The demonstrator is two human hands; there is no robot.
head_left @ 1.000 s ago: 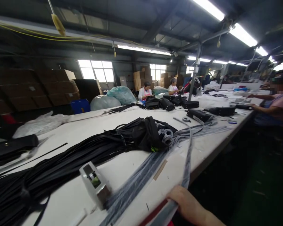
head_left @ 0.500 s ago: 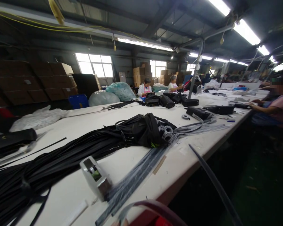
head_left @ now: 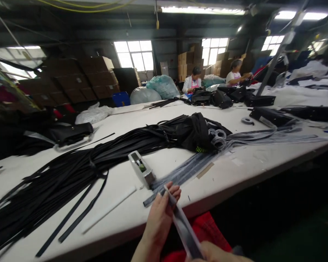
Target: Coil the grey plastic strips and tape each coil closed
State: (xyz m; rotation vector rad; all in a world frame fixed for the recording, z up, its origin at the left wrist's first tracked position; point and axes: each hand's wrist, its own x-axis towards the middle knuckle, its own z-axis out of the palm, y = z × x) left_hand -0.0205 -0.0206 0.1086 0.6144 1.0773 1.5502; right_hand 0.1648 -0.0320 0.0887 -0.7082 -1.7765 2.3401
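My left hand (head_left: 161, 213) is closed around the upper end of a dark strap in a clear plastic sleeve (head_left: 186, 230), just off the table's front edge. Lower down, at the bottom of the view, my right hand (head_left: 214, 253) grips the same strap; its fingers are partly cut off by the frame. More plastic-sleeved straps (head_left: 192, 167) lie on the table just beyond my left hand. Close to them stands a grey tape dispenser (head_left: 142, 170). A large bundle of black straps (head_left: 79, 174), tied around, stretches across the table to the left.
The long white table (head_left: 120, 227) runs to the right. On it lie rolls of grey tape (head_left: 219, 137), a brown strip (head_left: 205, 170), a white stick (head_left: 109, 210) and black bags (head_left: 270, 117). Two people (head_left: 192, 83) work across the table. Stacked cartons (head_left: 68, 80) stand behind.
The view has swung right to left and down, so things sit further right. Both hands have come into view with the sleeved strap between them; before, a long strap stuck out over the table's edge.
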